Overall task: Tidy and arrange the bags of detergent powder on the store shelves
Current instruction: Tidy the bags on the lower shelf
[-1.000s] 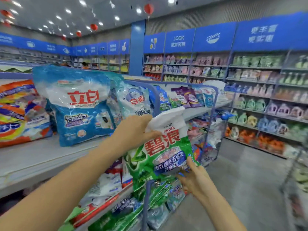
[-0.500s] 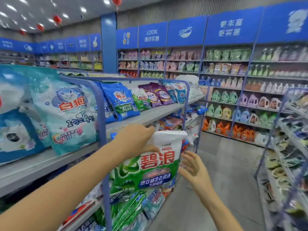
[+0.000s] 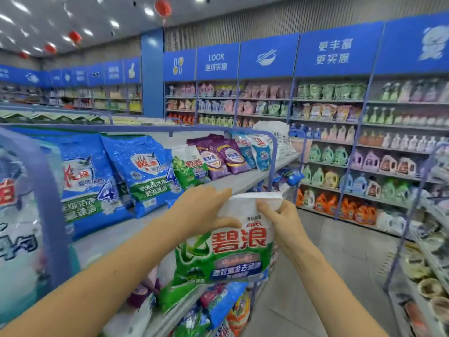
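The left hand (image 3: 201, 210) and right hand (image 3: 284, 222) each clasp the white top edge of the green Ariel bag (image 3: 233, 249) — it hangs upright in the air, just off the front edge of the grey shelf (image 3: 150, 222), with open aisle floor (image 3: 340, 251) to its right.

Nearest green-and-white detergent bag (image 3: 233, 242) reads "ARIEL" in red, above large red characters "碧浪". A blue bag (image 3: 145, 171) on the shelf (image 3: 252, 178) shows a big "4". One blue wall sign (image 3: 216, 60) reads "LOOK"; the neighbouring sign (image 3: 334, 52) reads "更丰富 更实惠".

Blue signboards (image 3: 335, 52) top wall shelving (image 3: 325, 100) under ceiling lights (image 3: 114, 23).
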The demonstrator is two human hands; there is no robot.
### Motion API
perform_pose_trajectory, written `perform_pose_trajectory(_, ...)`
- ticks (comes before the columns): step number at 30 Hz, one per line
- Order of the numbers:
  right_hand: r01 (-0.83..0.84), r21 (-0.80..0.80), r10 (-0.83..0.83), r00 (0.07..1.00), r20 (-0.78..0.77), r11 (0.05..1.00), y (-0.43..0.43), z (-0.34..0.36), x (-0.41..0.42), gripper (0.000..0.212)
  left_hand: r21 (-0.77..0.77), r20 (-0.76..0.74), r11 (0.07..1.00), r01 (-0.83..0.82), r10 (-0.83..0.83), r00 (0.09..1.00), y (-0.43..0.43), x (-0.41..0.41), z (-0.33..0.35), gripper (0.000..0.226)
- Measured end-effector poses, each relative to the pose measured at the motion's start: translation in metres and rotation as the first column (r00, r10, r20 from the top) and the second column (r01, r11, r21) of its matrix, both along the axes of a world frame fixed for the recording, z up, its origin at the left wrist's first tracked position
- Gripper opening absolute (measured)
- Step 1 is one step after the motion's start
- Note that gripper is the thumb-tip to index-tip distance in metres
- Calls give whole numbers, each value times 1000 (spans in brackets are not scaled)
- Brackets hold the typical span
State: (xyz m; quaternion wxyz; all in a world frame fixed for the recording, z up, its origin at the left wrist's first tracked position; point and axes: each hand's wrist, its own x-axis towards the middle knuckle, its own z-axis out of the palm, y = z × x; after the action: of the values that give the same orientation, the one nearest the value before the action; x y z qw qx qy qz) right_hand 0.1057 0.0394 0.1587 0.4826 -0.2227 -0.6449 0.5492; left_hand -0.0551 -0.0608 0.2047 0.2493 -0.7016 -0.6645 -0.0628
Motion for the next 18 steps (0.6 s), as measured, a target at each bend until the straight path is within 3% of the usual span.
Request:
perform_pose_trajectory(5,-26,131,24,1000,10,991,60,47,-30,11,212,253,977,30,-85,964,66,-35,2,69)
perform_pose_trajectory(9,-95,198,90,995,31,976,119,70,-52,8,316,388,946,-71,-61,919,104,-60,-7,81)
perform_pose_trajectory(11,-134,193,136,991,5,972,155,79,-66,9,366,560,917,-159,-81,825,120,-71,-11,71)
perform_pose_trajectory(14,-214,164,221,975,-23,963,210,91,-92,11,372,803,882,-288,-151,576,146,-91,-12,59)
perform_pose_trajectory(16,-280,152,287,957,-29,948,244,97,-110,13,370,874,863,-345,-197,445,161,-95,-6,48)
perform_pose_trajectory(18,-341,137,348,937,-30,930,276,101,-128,17,434,877,802,-410,-272,396,178,-100,4,22)
